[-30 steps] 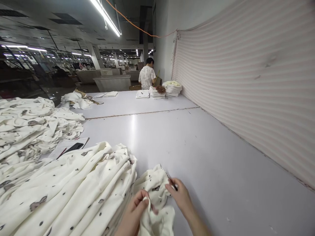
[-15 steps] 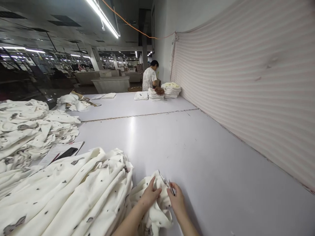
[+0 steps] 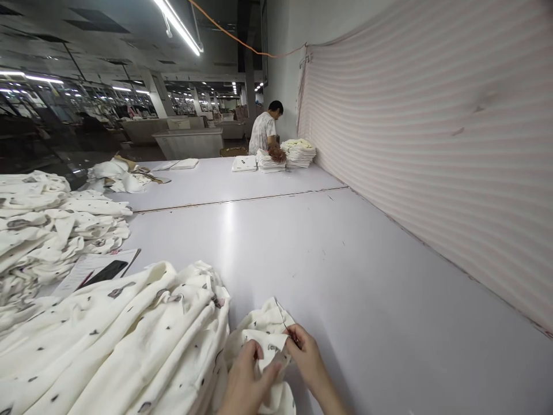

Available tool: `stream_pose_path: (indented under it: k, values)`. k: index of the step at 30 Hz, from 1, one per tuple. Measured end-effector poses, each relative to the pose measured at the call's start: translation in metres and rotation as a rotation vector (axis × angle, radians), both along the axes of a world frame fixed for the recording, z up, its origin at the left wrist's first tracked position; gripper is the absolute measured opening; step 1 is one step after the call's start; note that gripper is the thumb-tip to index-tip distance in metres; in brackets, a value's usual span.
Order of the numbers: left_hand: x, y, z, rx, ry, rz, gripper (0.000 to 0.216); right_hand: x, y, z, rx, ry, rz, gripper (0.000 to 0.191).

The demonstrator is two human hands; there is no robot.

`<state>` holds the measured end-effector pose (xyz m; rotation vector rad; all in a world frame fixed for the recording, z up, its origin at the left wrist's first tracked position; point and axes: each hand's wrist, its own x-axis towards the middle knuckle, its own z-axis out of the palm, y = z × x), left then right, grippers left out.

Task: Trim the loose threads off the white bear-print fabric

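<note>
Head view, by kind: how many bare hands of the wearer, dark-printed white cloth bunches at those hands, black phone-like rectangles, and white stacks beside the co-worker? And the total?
Bare hands (left hand, right hand): 2
Dark-printed white cloth bunch: 1
Black phone-like rectangle: 1
White stacks (low stack, middle stack, tall stack): 3
Total: 7

From my end I see soft, matt cloth in the spotted fabric (image 3: 261, 318), a smooth, glossy desk (image 3: 371, 282) and a paper sheet (image 3: 87, 265).
</note>
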<state>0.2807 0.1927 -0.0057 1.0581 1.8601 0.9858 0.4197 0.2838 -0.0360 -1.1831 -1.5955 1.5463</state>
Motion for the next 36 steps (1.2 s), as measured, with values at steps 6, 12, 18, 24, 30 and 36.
stream_pose_path:
  k: [6,12,18,24,30,36]
  values:
    - [-0.001,-0.009,0.003,0.179,0.567,0.014,0.014,0.007,-0.015,0.035,0.065,-0.05,0.02,0.012]
    - [-0.005,-0.018,0.006,0.281,0.578,-0.018,0.015,0.024,-0.028,0.068,0.134,-0.218,0.214,0.017]
    - [-0.007,-0.021,0.009,0.306,0.639,-0.065,0.016,0.019,-0.03,0.086,0.181,-0.283,0.292,0.017]
    - [-0.007,-0.023,0.01,0.308,0.65,-0.096,0.014,0.023,-0.028,0.092,0.19,-0.305,0.288,0.018]
    - [-0.005,-0.023,0.011,0.302,0.687,-0.106,0.014,0.017,-0.032,0.096,0.257,-0.359,0.309,0.02]
    - [-0.005,-0.025,0.013,0.312,0.693,-0.107,0.013,0.018,-0.033,0.098,0.324,-0.484,0.307,0.022]
